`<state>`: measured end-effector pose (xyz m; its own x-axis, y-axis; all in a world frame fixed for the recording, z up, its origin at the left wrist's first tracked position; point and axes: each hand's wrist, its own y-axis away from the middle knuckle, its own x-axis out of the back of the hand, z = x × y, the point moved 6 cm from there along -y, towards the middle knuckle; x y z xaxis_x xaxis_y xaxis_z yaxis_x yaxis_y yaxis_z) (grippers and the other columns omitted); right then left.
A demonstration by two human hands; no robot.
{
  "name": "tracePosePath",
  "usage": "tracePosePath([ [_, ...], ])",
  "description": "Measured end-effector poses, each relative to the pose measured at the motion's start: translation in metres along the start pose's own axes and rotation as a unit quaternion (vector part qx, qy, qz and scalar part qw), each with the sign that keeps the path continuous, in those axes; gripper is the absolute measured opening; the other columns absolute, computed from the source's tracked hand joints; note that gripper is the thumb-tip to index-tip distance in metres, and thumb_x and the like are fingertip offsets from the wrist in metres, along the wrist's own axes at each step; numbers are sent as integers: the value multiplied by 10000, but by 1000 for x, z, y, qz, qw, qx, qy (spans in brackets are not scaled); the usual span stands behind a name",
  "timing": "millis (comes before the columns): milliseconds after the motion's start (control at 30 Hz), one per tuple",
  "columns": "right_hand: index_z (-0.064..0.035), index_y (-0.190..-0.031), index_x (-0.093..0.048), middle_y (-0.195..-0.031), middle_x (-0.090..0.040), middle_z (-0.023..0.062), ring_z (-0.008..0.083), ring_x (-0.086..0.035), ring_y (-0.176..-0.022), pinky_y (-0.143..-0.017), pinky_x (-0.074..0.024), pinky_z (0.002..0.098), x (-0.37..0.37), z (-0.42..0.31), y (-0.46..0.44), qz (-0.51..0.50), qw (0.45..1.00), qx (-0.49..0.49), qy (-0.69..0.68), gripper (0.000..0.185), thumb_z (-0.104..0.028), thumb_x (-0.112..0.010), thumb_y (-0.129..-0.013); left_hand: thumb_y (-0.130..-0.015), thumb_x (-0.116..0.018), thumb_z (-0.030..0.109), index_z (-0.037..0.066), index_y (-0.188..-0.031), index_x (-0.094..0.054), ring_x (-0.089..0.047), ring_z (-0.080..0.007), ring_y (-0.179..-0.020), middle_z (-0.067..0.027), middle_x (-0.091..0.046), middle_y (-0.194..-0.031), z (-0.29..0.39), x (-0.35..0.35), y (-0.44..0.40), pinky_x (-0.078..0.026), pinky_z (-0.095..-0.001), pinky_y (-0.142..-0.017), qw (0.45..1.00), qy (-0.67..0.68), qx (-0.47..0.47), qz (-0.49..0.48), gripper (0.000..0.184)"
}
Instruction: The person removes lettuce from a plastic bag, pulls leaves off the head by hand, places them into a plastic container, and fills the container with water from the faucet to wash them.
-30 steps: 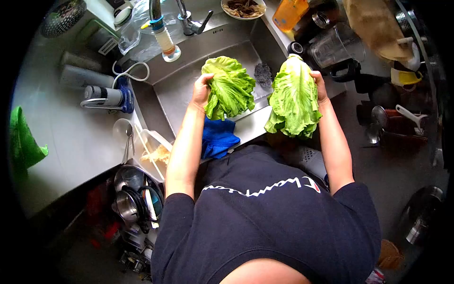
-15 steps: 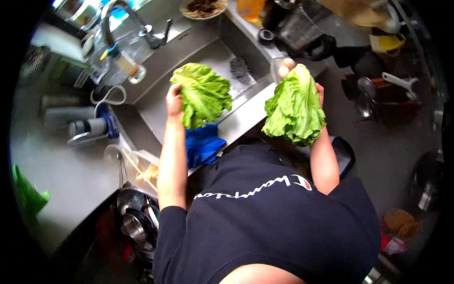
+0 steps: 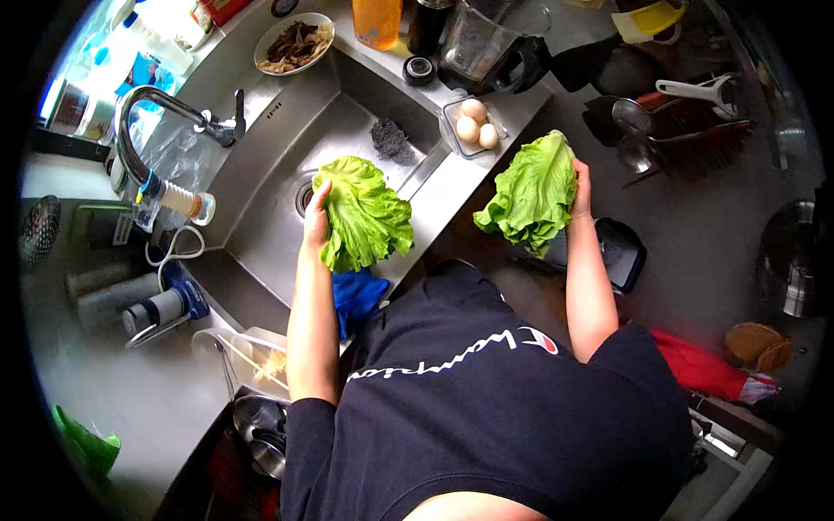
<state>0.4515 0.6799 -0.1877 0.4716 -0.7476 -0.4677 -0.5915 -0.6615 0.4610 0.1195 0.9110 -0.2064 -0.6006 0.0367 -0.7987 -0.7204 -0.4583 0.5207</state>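
Note:
My left hand (image 3: 318, 224) grips a head of green lettuce (image 3: 363, 213) from its left side, over the near edge of the steel sink (image 3: 269, 178). A second lettuce (image 3: 530, 191) is in my right hand (image 3: 581, 189), which holds it from the right, off the sink's right side. Both bunches are in the air, apart from each other. My fingers are closed on them, partly hidden behind the leaves. Just beyond the right lettuce, a clear container of eggs (image 3: 469, 128) stands on the sink's rim. A dark scouring pad (image 3: 391, 140) lies inside the sink.
The faucet (image 3: 148, 113) arches over the sink's left. Behind stand a bowl of dark food (image 3: 295, 43), an orange bottle (image 3: 376, 22) and a glass jug (image 3: 491, 43). A blue cloth (image 3: 356, 300) hangs at the front edge. Utensils (image 3: 669, 130) lie on the right counter.
The view has shifted, so the sink and counter sit lower and further left. Both hands still hold the lettuces; the right lettuce has turned, and the eggs show more fully beside it.

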Motion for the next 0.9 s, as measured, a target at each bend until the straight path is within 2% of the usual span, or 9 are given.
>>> tracePosePath([
  [167,-16,-1057,-536,-999,-585,112,205,-564,-885,-804,-442,331,10,-22,-31,10,993,-65,96,494,-415,-505,-766,-825,-516,323,39,-1171,-464,-556,-275,-978,-133,-551,-1104,2,3,10,-441,-420,-867,1000,-14,9,13,451],
  [300,-59,-1084,-512,-1074,-540,95,190,-521,-959,-808,-395,301,3,-46,-69,54,950,20,307,443,-334,-567,-741,-837,-486,333,33,-1190,-445,-537,-294,-1011,-148,-533,-1130,2,12,17,-423,-438,-887,1000,-18,9,15,465],
  [367,-32,-1101,-492,-1079,-538,116,210,-514,-981,-811,-398,305,-13,-60,-82,105,877,63,465,465,-305,-576,-734,-839,-477,340,29,-1190,-444,-535,-298,-1013,-151,-529,-1136,-1,13,21,-417,-442,-893,1000,-4,13,15,471],
  [500,-21,-1130,-483,-1060,-563,152,251,-532,-986,-838,-393,341,-38,-70,-117,37,817,110,565,603,-388,-653,-683,-843,-466,346,25,-1192,-442,-533,-300,-1016,-156,-525,-1140,-2,14,28,-413,-444,-898,1000,3,4,27,475],
  [533,-23,-1158,-471,-1079,-562,166,277,-534,-1000,-852,-391,362,17,-53,-177,49,808,162,565,686,-454,-664,-660,-845,-460,345,22,-1192,-441,-532,-301,-1017,-157,-524,-1140,-1,16,30,-411,-444,-900,999,6,-6,34,474],
  [667,-27,-1185,-454,-1131,-531,182,309,-510,-1039,-863,-389,374,15,-58,-219,104,765,161,614,737,-489,-659,-649,-851,-450,339,13,-1191,-439,-527,-302,-1024,-160,-521,-1143,-3,22,36,-410,-440,-902,998,15,-23,50,471],
  [800,-34,-1169,-486,-1199,-484,186,328,-468,-1089,-887,-371,384,6,-65,-245,118,742,242,614,676,-474,-640,-680,-856,-422,346,7,-1215,-410,-507,-308,-1050,-172,-501,-1166,-2,31,43,-388,-443,-924,996,21,-47,74,493],
  [867,-39,-1165,-492,-1173,-498,194,338,-438,-1119,-886,-374,389,-25,-73,-230,1,694,435,574,594,-415,-622,-723,-857,-417,338,-1,-1213,-409,-509,-310,-1047,-178,-502,-1163,-3,35,47,-390,-439,-923,994,34,-55,85,492],
  [900,-39,-1165,-492,-1173,-498,194,338,-438,-1119,-886,-374,389,-14,-67,-249,-4,694,435,573,594,-415,-622,-723,-857,-417,338,-1,-1213,-409,-509,-310,-1047,-178,-502,-1163,-3,37,49,-390,-439,-923,994,36,-59,87,492],
])
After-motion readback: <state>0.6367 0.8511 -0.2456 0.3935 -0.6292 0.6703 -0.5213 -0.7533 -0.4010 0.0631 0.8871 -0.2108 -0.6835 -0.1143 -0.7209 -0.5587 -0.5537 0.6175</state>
